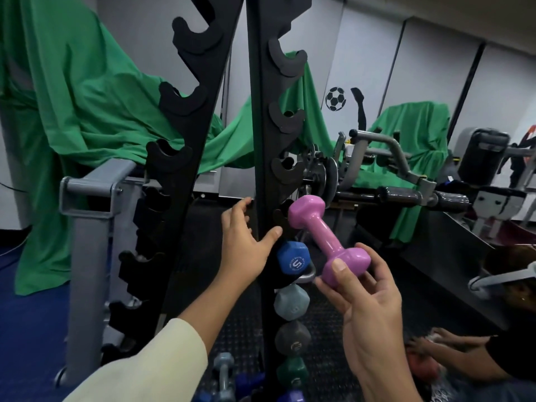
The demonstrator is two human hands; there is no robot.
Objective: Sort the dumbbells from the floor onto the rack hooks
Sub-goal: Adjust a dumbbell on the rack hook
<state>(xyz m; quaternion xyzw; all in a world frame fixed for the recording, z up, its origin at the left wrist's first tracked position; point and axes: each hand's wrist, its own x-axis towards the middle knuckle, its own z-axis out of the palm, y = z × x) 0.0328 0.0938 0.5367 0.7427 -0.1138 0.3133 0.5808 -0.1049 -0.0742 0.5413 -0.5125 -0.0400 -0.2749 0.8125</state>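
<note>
The right hand (368, 297) grips the pink dumbbell (327, 242) by one head, aiming it at a hook (282, 217). The left hand (243, 242), fingers spread, steadies the rack (262, 140)

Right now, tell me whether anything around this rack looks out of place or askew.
The pink dumbbell is off the rack, tilted in the right hand, its far head near an empty hook. Several dumbbells lie on the floor at the rack's base. The left hand rests against the upright.
</note>
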